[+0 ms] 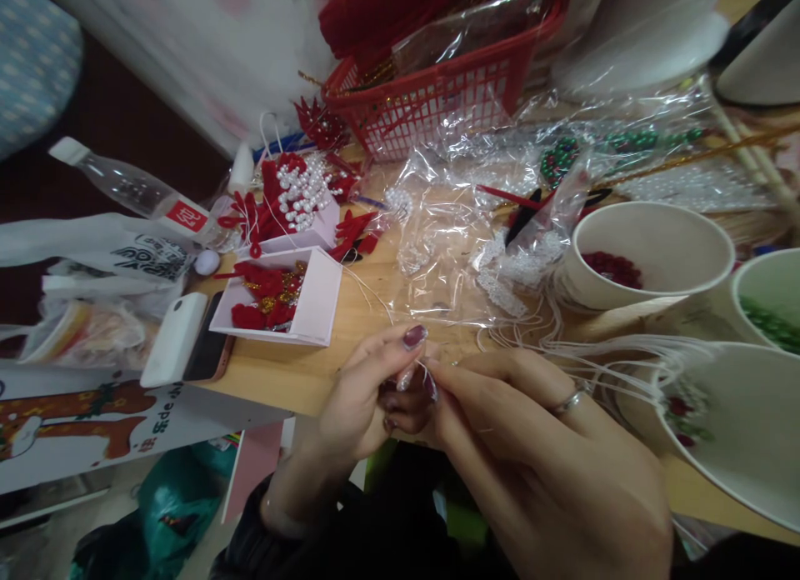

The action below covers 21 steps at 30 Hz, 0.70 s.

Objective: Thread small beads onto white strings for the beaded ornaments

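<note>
My left hand [359,397] and my right hand [543,447] meet at the table's front edge. Thumb and fingers of the left are closed in a pinch on a thin white string [425,365]. The right thumb and index finger press together on the same string, right against the left fingertips. Whatever else sits between the fingertips is too small or hidden to make out. Beyond the hands lies a clear plastic bag [437,263] with white lace-like trim [500,280]. Near the right hand, several white strings [581,347] run over the rim of a paper cup [743,388].
A white box [318,309] holds red and gold pieces; white pearl beads [303,192] lie behind it. Further back stands a red basket [431,105]. Another cup [656,263] contains dark red beads [609,267]. At left are a plastic bottle [143,188] and a white phone [175,338].
</note>
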Motion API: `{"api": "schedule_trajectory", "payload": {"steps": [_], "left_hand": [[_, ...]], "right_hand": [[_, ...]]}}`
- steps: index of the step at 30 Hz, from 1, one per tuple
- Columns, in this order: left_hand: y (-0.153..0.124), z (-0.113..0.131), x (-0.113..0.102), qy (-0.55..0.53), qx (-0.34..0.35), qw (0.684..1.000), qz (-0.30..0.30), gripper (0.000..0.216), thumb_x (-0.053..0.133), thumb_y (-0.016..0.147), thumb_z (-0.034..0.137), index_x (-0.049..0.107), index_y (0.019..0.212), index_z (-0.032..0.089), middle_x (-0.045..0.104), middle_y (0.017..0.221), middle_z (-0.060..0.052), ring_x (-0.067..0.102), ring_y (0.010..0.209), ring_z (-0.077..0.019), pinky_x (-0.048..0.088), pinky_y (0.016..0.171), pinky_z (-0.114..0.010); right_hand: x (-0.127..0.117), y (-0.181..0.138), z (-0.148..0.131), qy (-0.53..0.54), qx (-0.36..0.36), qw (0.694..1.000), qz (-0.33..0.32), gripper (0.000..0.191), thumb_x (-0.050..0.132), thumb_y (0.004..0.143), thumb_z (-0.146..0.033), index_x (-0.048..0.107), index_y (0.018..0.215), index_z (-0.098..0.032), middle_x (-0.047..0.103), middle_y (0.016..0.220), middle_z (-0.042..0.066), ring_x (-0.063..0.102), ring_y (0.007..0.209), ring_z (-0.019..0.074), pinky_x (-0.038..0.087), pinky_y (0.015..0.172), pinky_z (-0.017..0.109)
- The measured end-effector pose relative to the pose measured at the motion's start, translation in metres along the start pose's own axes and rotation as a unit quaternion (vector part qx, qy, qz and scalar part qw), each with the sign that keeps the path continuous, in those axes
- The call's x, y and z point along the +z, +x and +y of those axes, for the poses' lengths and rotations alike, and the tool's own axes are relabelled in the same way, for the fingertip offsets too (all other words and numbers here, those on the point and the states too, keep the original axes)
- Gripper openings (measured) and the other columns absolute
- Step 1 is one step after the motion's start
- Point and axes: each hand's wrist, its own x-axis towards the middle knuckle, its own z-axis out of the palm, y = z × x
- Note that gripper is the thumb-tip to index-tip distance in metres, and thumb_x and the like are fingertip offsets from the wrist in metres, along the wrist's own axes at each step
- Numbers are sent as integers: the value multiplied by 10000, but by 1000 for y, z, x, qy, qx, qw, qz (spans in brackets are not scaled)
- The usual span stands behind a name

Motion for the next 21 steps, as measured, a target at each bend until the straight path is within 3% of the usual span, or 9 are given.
{"api": "schedule_trajectory", "payload": {"steps": [12, 21], "left_hand": [[-4, -5, -2, 83, 54, 994, 57, 410, 708, 854, 389, 468, 609, 164, 360, 538, 66, 238, 419, -32, 193, 369, -124], [-3, -3, 0, 25, 24, 998, 46, 416, 711, 837, 385, 468, 583, 163, 330, 518, 73, 172, 409, -29, 171, 365, -130]], "right_hand": [[4, -1, 0, -15, -20, 999, 27, 148, 580, 916, -130, 712, 877, -186, 693, 794, 6, 633, 654, 127, 476, 564, 266], [2, 0, -1, -15, -11, 1000, 2, 112, 607, 913, -142, 696, 891, -205, 678, 783, -14, 623, 662, 120, 472, 583, 256]]}}
